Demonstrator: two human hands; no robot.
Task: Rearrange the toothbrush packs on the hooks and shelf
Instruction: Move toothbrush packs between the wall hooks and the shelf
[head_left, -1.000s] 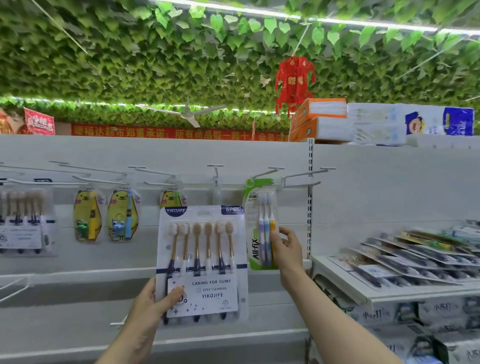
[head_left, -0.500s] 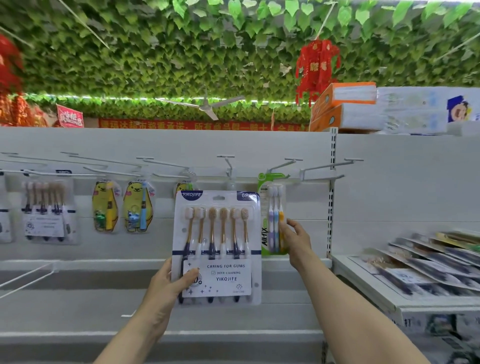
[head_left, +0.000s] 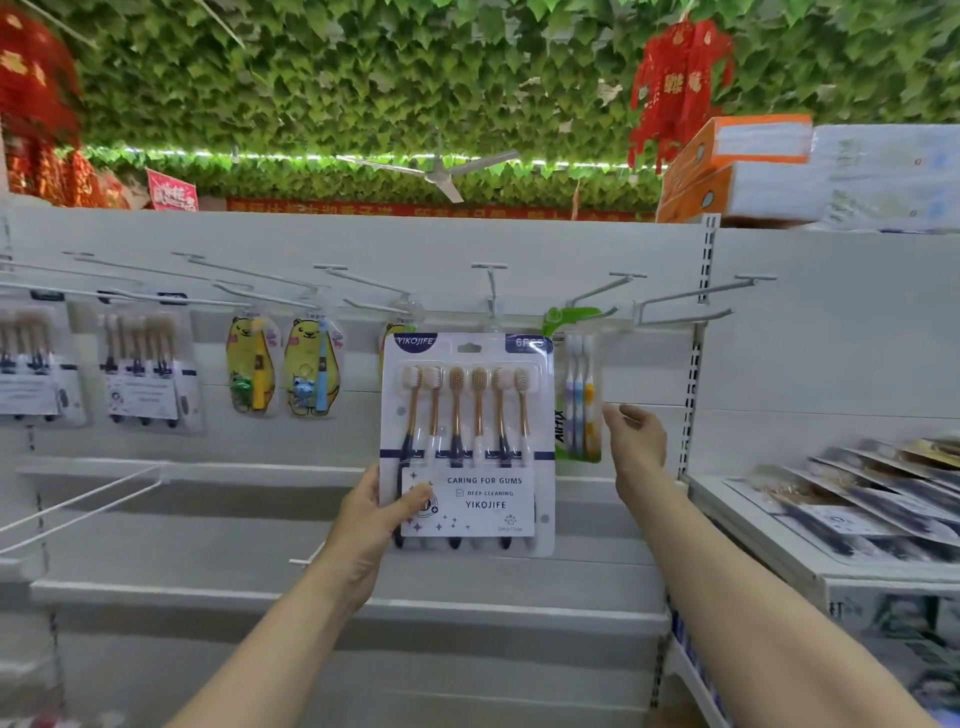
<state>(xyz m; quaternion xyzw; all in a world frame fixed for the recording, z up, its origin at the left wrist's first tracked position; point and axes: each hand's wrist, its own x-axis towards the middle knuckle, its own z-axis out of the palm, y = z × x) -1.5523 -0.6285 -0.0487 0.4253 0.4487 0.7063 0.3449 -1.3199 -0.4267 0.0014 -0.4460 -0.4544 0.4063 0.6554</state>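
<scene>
Hidden behind the six-brush pack (head_left: 467, 447): most of a yellow bear pack (head_left: 396, 332) and the left edge of the green three-brush pack (head_left: 579, 395). Gripped at its lower left corner by the left hand (head_left: 374, 525), thumb on front, just under the centre hook (head_left: 491, 291). Right hand (head_left: 636, 441) relaxed, holding nothing, beside the green pack's right edge; contact unclear. Blurred on the right shelf: flat packs (head_left: 857, 499).

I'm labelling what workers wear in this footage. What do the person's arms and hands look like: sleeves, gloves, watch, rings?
Both arms are bare as far as the frame shows: no sleeve on the left forearm or the right forearm. The left hand and right hand wear no gloves. No watch, bracelet or ring shows, though the picture is slightly blurred.
</scene>
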